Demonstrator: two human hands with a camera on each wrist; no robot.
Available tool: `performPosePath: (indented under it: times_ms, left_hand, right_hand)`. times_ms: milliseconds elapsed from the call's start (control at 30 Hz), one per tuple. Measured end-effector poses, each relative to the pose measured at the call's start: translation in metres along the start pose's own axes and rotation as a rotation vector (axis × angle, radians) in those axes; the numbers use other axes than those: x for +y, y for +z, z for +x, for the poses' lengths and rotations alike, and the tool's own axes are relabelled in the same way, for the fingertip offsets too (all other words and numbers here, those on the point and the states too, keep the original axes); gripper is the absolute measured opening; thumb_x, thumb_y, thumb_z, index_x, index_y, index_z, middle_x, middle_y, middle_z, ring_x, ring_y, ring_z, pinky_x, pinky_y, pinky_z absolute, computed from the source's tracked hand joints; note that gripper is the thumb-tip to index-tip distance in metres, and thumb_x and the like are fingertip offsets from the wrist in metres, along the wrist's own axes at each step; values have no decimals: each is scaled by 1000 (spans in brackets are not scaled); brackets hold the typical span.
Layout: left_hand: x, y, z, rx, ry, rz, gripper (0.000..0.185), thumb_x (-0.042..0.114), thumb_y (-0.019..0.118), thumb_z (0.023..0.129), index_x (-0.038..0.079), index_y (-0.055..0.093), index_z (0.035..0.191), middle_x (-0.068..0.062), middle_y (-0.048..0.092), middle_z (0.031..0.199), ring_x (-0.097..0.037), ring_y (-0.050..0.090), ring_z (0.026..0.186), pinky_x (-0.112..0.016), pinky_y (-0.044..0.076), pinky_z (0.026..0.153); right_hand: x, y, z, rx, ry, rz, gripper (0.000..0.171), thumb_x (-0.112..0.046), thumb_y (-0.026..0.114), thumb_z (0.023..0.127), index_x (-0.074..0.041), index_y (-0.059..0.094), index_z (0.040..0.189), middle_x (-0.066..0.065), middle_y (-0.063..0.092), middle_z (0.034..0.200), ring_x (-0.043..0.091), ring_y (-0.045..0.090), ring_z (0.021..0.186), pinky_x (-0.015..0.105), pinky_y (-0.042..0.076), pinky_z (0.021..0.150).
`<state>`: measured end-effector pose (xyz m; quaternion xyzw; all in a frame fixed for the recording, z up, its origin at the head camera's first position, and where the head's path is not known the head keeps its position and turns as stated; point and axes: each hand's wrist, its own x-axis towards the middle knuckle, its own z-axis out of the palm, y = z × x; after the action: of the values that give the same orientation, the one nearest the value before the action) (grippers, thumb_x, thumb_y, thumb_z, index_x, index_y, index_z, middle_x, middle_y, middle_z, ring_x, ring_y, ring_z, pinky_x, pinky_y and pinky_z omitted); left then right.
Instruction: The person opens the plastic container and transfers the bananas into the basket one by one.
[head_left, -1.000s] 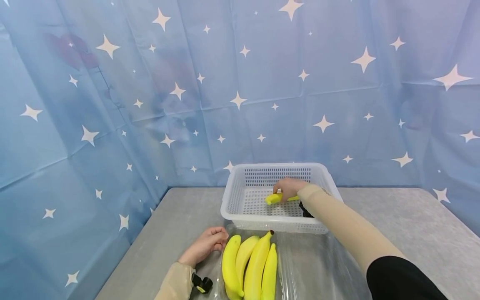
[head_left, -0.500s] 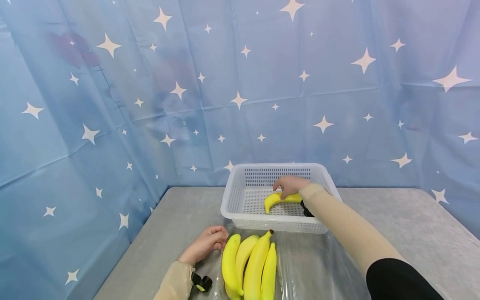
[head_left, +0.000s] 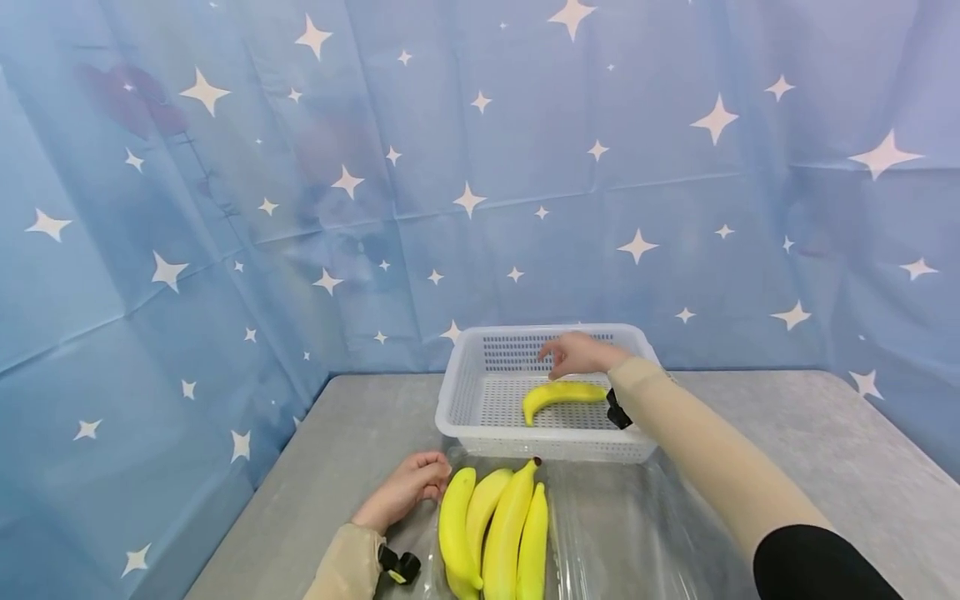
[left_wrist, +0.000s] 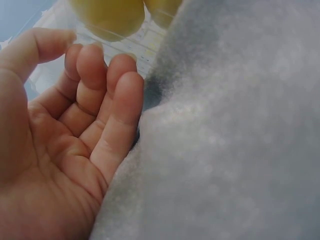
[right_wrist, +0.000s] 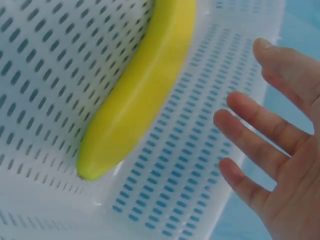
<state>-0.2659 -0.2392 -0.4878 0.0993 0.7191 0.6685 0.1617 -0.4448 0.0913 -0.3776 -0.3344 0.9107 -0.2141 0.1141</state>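
A single yellow banana (head_left: 561, 394) lies curved on its side on the perforated floor of a white plastic basket (head_left: 465, 392).

Staged recording corner, not a lived-in room. Blue cloth (head_left: 480, 167) printed with white stars hangs as backdrop along the far and left edges of the counter (head_left: 787, 433), creased and meeting at the far left corner. Counter covered in plain grey felt-like material. Only props on it: white perforated basket (head_left: 465, 400), bananas (head_left: 495, 533), clear plastic sheet (head_left: 622, 533).
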Motion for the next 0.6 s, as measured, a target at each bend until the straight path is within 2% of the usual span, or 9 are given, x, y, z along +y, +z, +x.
performPosePath:
  times_ms: [167,300,433,600]
  left_hand:
    - [2,1,-1,-12,-1,3,11,12,55,94,6,57,84,-1,55,72,-12,53,64,-25,50,61]
    - [0,0,-1,-21,8,-4,15,11,53,95,8,56,81,-1,54,70,-12,53,64,-26,50,61]
    - [0,0,-2,-24,8,-8,18,11,52,96,9,56,79,-1,53,69,-12,53,62,-26,51,61]
    - [1,0,-1,-29,9,1,17,12,52,96,10,57,79,0,53,69,-12,53,63,-26,51,61]
  right_hand:
    - [-15,-10,-13,59,-87,43,42,-20,70,89,-16,60,129,0,65,99,17,61,89,38,52,79]
    - [-33,-18,-24,110,-161,70,42,-22,70,90,-19,60,130,2,64,109,20,61,100,42,50,85]
    - [-51,-22,-38,123,-215,88,43,-22,70,90,-20,59,132,0,64,118,26,60,109,44,49,89]
    - [-71,-16,-58,126,-278,81,44,-25,69,90,-23,58,133,-6,59,126,20,58,111,43,48,91]
